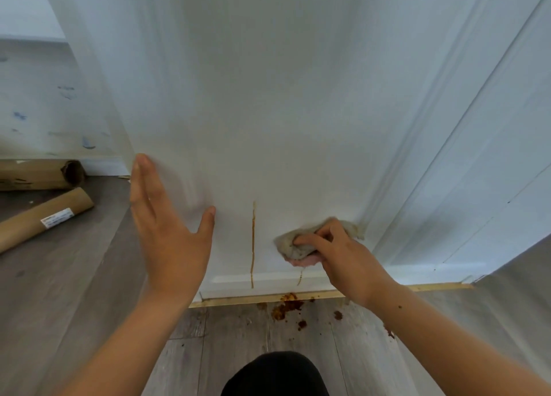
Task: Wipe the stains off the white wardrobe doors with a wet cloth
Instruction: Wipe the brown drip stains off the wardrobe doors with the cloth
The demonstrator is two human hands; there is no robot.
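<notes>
The white wardrobe door (268,97) fills the view from close up. A thin orange-brown drip stain (253,243) runs down its lower part, and a shorter streak (300,277) marks the bottom rail. My right hand (343,255) presses a crumpled beige cloth (293,242) against the door, low and right of the long drip. My left hand (167,228) is spread flat, fingers apart, at the door's lower left, holding nothing.
Brown splatter (286,306) lies on the grey wood floor (74,291) below the door, by a wooden strip (238,300). Two cardboard tubes (44,219) lie at left. A second white door (477,186) stands at right. My dark-clothed knee (274,374) is at the bottom.
</notes>
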